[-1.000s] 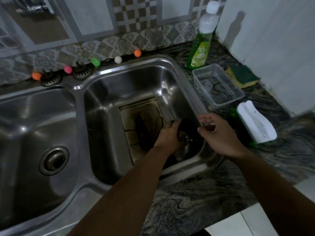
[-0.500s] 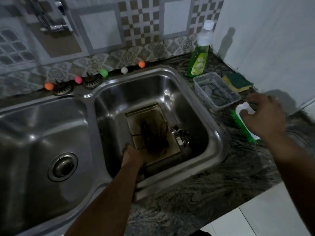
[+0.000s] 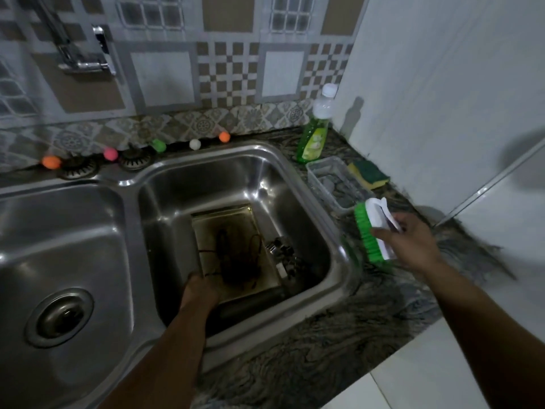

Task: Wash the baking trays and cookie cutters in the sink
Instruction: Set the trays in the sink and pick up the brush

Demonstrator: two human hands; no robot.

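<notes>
A dirty rectangular baking tray [image 3: 236, 231] with a dark burnt patch lies in the right basin of the steel sink [image 3: 336, 246]. My left hand [image 3: 203, 287] holds the tray's near left corner; its fingers are hidden in the gloom. Metal cookie cutters [image 3: 284, 255] lie in a heap just right of the tray. My right hand [image 3: 410, 243] grips a white scrub brush with green bristles [image 3: 373, 228], lifted above the counter to the right of the sink.
A green dish soap bottle [image 3: 315, 134], a clear plastic tub [image 3: 333, 184] and a yellow-green sponge [image 3: 368, 174] stand on the marbled counter at the back right. The left basin has a drain [image 3: 60, 317]. A tap [image 3: 85, 51] hangs on the tiled wall. Small coloured balls line the sink's back rim.
My left hand moved from the cookie cutters to the tray's near left corner. My right hand reached to the counter, took the scrub brush and lifted it.
</notes>
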